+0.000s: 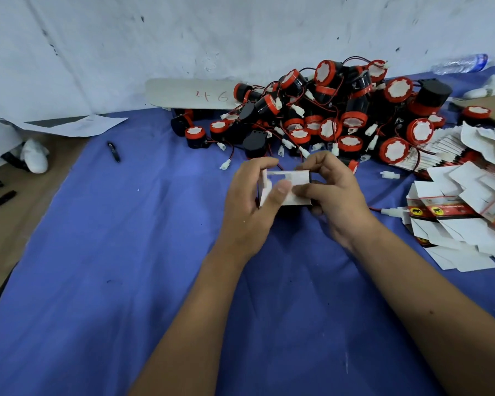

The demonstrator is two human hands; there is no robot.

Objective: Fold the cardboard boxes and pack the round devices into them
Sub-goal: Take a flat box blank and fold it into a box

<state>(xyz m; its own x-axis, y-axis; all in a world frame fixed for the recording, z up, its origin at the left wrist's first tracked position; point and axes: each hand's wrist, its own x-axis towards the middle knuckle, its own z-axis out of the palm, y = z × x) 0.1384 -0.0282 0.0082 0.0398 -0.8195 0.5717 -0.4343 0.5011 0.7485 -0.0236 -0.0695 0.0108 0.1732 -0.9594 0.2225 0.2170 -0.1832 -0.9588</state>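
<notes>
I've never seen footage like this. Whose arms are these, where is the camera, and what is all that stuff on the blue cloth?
There is no machine here: a person wears a camera on the head, looking down at their own arms. Both the left hand and the right hand hold a small white cardboard box, its flaps partly folded. Behind lies a pile of round devices, black with red rims and thin wires. On the right are flat unfolded boxes. Everything rests on a blue cloth.

A black pen (113,151), perhaps, lies on blue cloth (126,252).
</notes>
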